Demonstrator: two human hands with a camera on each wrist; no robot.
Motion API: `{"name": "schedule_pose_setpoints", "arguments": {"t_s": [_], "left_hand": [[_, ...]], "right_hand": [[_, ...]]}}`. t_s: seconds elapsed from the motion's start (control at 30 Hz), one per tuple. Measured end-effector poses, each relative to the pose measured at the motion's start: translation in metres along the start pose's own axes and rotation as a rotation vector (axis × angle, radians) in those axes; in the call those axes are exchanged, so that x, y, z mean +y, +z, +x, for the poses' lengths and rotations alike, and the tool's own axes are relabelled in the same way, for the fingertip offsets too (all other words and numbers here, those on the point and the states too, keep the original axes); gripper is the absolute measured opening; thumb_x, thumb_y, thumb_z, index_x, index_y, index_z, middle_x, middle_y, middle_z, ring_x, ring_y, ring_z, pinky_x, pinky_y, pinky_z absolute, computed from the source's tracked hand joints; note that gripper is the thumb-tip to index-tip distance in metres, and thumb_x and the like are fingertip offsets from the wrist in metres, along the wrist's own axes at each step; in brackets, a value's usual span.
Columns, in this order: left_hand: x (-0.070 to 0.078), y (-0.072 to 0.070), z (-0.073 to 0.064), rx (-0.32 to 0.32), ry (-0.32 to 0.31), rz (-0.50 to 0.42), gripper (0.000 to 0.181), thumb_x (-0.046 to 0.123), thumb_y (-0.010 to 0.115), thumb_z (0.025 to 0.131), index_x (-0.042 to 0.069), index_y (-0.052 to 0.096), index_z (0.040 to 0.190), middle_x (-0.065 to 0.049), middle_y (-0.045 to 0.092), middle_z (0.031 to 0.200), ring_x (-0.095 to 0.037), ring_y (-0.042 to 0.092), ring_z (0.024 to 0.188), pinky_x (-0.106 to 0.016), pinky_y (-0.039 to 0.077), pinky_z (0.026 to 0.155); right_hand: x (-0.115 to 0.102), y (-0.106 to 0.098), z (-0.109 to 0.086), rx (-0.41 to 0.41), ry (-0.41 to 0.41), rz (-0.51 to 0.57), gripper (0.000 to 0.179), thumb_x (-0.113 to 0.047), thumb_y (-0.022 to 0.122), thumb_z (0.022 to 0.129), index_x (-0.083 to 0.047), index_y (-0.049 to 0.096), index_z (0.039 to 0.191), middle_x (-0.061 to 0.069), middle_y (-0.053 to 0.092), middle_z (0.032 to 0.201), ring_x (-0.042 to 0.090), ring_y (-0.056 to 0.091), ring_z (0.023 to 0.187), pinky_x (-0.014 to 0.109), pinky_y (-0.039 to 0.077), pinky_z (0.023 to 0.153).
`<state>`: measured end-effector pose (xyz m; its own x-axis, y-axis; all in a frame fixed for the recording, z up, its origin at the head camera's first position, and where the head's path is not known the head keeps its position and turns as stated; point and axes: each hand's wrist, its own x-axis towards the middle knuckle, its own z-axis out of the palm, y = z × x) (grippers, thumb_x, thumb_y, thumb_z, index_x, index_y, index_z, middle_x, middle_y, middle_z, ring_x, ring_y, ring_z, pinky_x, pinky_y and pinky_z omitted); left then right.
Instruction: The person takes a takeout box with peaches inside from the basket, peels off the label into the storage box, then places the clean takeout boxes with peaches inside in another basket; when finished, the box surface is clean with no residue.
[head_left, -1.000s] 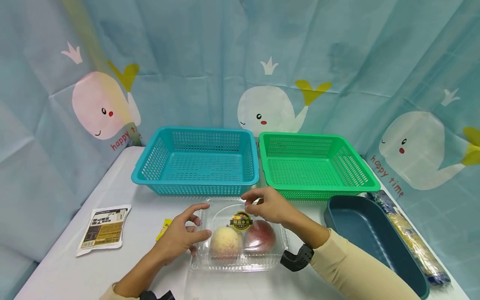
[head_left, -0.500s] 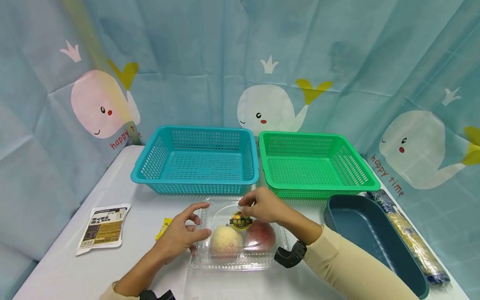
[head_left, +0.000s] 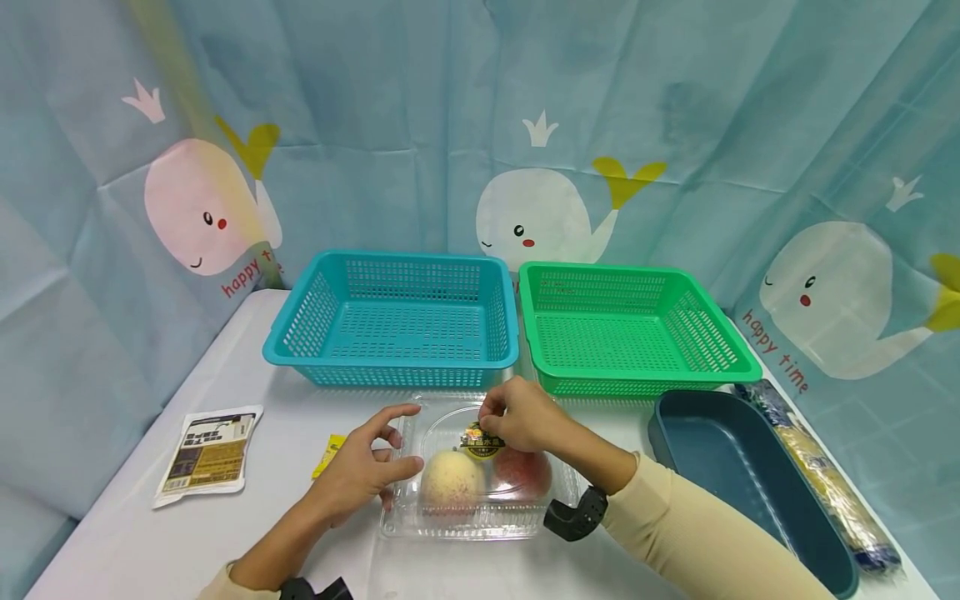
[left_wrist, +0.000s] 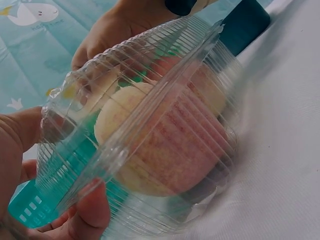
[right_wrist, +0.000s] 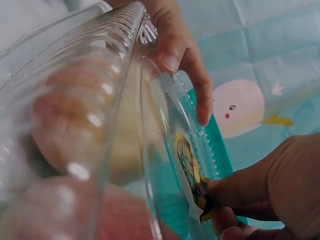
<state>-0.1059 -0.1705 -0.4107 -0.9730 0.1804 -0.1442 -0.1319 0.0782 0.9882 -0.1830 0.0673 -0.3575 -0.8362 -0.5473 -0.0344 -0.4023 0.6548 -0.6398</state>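
A clear plastic fruit box point(head_left: 480, 527) lies closed on the table with two peaches inside, a pale one point(head_left: 452, 481) and a redder one point(head_left: 522, 475). My left hand point(head_left: 357, 477) holds the box's left side; thumb and fingers sit around that edge in the left wrist view. On the lid is a black-and-gold fruit sticker point(head_left: 477, 443). My right hand point(head_left: 522, 415) pinches the sticker's edge between thumb and finger. The right wrist view shows that corner of the sticker point(right_wrist: 190, 167) bent up off the lid.
Behind the box stand a blue basket point(head_left: 390, 367) and a green basket point(head_left: 645, 379). A dark teal tray point(head_left: 738, 467) and a long clear-wrapped pack point(head_left: 813, 467) lie at right. At left are a brown-and-white pouch point(head_left: 208, 454) and a small yellow packet point(head_left: 328, 454).
My right hand has moved slightly left and down onto the sticker; its fingers have closed on the sticker's edge. The left hand has stayed at the box's side.
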Motion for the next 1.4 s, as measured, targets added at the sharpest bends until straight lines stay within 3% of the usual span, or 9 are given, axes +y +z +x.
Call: {"name": "schedule_pose_setpoints", "arguments": {"t_s": [0.27,0.57,0.8,0.87,1.1,1.4], "left_hand": [[0.001,-0.001,-0.001,-0.011,0.008,0.001,0.071,0.006,0.077,0.082,0.013,0.042,0.144,-0.018,0.033,0.103,-0.016,0.045,0.056,-0.033,0.048,0.038],[0.000,-0.001,-0.002,-0.020,0.026,-0.006,0.071,0.006,0.076,0.082,0.011,0.041,0.144,-0.017,0.033,0.103,-0.016,0.046,0.056,-0.032,0.047,0.037],[-0.003,0.000,-0.001,-0.024,0.041,-0.013,0.070,0.006,0.076,0.082,0.012,0.043,0.143,-0.018,0.032,0.103,-0.016,0.047,0.057,-0.033,0.047,0.036],[-0.003,0.000,-0.001,-0.024,0.041,-0.017,0.070,0.005,0.076,0.082,0.012,0.043,0.143,-0.018,0.032,0.103,-0.016,0.048,0.057,-0.033,0.047,0.036],[-0.004,0.000,-0.001,-0.016,0.037,-0.019,0.071,0.004,0.076,0.081,0.010,0.042,0.143,-0.019,0.032,0.102,-0.016,0.048,0.056,-0.034,0.047,0.036],[-0.005,-0.001,-0.001,-0.015,0.048,-0.023,0.071,0.005,0.076,0.081,0.010,0.042,0.143,-0.018,0.032,0.103,-0.016,0.049,0.058,-0.035,0.047,0.035]], "right_hand": [[0.004,0.003,-0.003,0.044,-0.010,0.016,0.019,-0.006,0.066,0.088,-0.014,0.064,0.071,-0.007,0.057,0.064,0.010,0.048,0.056,0.029,0.042,0.052],[0.010,0.006,-0.010,0.070,-0.008,0.124,0.016,-0.004,0.063,0.090,-0.011,0.062,0.076,-0.003,0.056,0.068,0.011,0.050,0.061,0.028,0.044,0.055],[0.016,0.009,-0.019,0.135,-0.063,0.194,0.014,-0.003,0.065,0.089,-0.012,0.062,0.079,-0.004,0.054,0.068,0.012,0.046,0.061,0.028,0.039,0.054],[0.018,0.009,-0.020,0.147,-0.084,0.236,0.013,-0.002,0.063,0.090,-0.011,0.062,0.080,-0.004,0.056,0.070,0.012,0.046,0.062,0.027,0.041,0.054],[0.021,-0.002,-0.023,0.173,-0.164,0.480,0.009,0.005,0.058,0.092,0.000,0.059,0.084,0.007,0.061,0.084,0.023,0.059,0.085,0.034,0.050,0.077],[0.021,-0.025,-0.034,0.114,-0.217,0.503,0.008,0.008,0.056,0.093,0.003,0.057,0.087,0.011,0.055,0.085,0.019,0.057,0.073,0.026,0.052,0.062]]}}
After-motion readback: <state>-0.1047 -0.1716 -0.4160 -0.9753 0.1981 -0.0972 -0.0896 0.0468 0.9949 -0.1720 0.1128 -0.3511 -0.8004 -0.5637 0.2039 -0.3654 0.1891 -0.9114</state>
